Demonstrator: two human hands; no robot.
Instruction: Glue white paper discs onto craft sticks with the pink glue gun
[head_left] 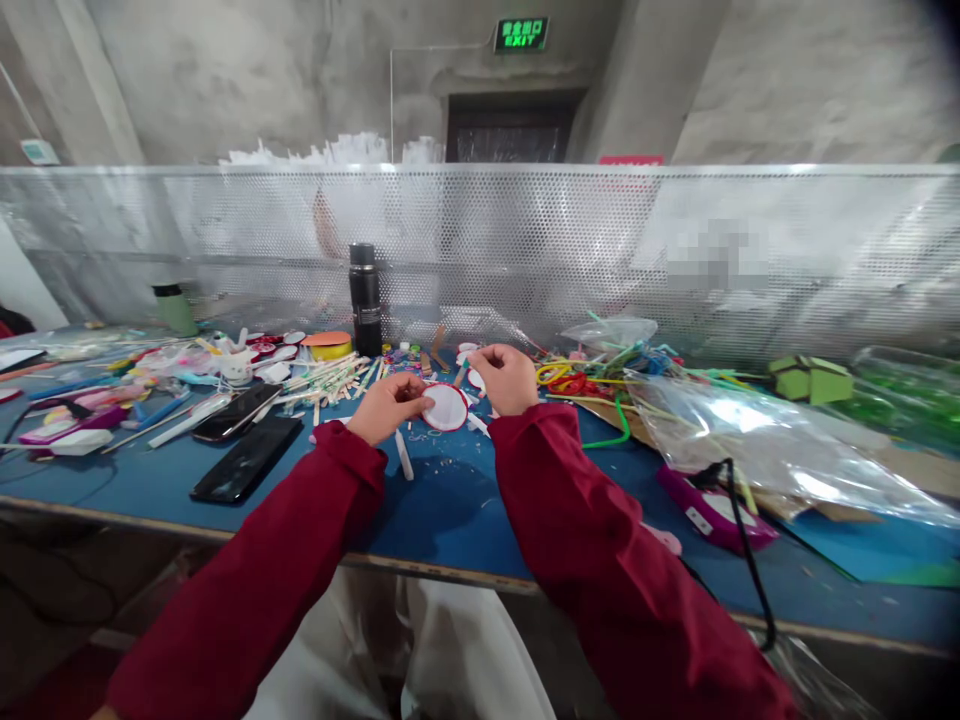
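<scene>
Between the thumb and fingers of my left hand (391, 405) is a round white disc (445, 408) with a red rim, tilted towards me. My right hand (508, 378) is pinched closed just above and to the right of that disc. A small, narrow piece (460, 373) shows at its fingertips, too small and blurred to name. Behind the right fingers, other white round pieces are partly hidden. Below the disc, a white pen-like tube (404, 455) lies on the blue tabletop (442, 510) among small scraps.
Two dark phones (247, 460) lie at the left, near many thin sticks (330, 380). A black bottle (365, 300) stands behind. To the right are coloured pipe cleaners (577, 380), a clear plastic bag (720, 430) and a purple device (712, 510) with a black cable. A perforated metal screen (480, 240) backs the table.
</scene>
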